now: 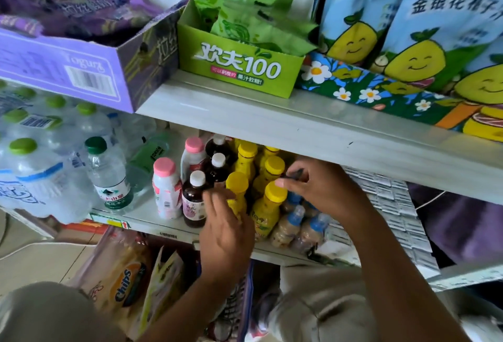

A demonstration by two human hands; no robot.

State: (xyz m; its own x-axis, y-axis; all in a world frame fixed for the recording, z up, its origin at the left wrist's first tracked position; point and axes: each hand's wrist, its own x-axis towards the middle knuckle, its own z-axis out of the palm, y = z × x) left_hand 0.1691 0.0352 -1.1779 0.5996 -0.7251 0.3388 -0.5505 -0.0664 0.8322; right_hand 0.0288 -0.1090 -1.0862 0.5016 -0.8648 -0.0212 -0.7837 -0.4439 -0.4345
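Here, at the frame's centre, the left hand point(226, 222) is lying blurred against a yellow-capped bottle point(237, 186) on the shelf point(144, 216), grip unclear; the right hand point(321, 186) is pinching a small dark object point(295, 173) beside it.

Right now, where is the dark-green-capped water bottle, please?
In the head view the dark-green-capped water bottle stands left on the middle shelf, between the wrapped water pack and the pink-capped bottle.

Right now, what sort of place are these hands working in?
Probably a small grocery shop: shelves stocked with rows of yellow-capped bottles, shrink-wrapped water packs and an open green display carton of sweets.
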